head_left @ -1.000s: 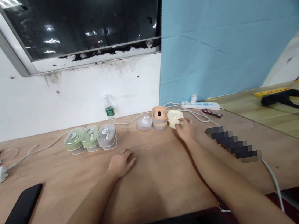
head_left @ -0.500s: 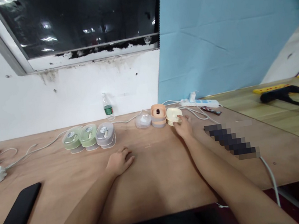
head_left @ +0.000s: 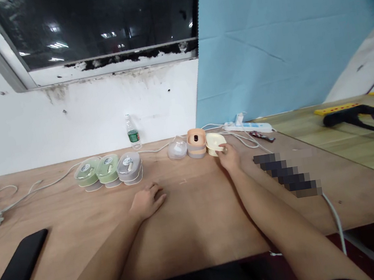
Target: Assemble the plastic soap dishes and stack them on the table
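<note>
Cream container [head_left: 215, 142], orange container [head_left: 196, 142]

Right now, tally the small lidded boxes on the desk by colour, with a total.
Green boxes: 2
Grey box: 1
Clear box: 1
Orange box: 1
Cream box, right hand touching it: 1
Total: 6

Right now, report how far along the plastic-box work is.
Looks done: row of three lidded oval boxes, two green, one grey, closed. In hand: right hand grips the cream oval plastic box; left hand rests flat on wooden table. Left: orange box and clear box, untouched.
</note>
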Tool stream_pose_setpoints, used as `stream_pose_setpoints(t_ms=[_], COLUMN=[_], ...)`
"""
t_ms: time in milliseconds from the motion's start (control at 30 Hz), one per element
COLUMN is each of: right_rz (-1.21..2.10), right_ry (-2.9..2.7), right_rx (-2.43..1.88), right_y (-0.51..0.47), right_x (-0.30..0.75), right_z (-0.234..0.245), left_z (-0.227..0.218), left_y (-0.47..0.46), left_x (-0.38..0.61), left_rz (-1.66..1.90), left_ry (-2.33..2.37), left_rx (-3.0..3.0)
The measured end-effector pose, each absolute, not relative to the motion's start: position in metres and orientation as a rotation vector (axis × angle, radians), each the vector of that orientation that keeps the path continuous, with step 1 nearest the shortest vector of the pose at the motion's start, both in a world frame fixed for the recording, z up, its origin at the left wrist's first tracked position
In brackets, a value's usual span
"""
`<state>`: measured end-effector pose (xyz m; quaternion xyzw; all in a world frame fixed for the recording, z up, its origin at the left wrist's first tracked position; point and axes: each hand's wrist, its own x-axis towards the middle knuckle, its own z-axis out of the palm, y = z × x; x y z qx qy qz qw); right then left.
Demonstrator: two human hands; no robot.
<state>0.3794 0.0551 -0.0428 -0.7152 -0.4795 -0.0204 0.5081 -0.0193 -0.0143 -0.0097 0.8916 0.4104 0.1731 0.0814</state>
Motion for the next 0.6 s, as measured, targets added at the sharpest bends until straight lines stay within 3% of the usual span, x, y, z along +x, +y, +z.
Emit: stream_pose_setpoints(t_ms=[300,600], right_rz=[-0.361,0.111], right_ry=[-0.855,-2.019], right_rx=[-1.373,-0.965], right_y=[0.033,0.013], right_x=[0.365,0.266], right_z=[-0.009,-0.015], left_z=[-0.011,-0.01], left_y=[-0.012,-0.002], left_x=[-0.021,-0.036], left_rz=[0.536,0.944], left_ry=[1.193,1.242], left_rx=[2.644,2.468])
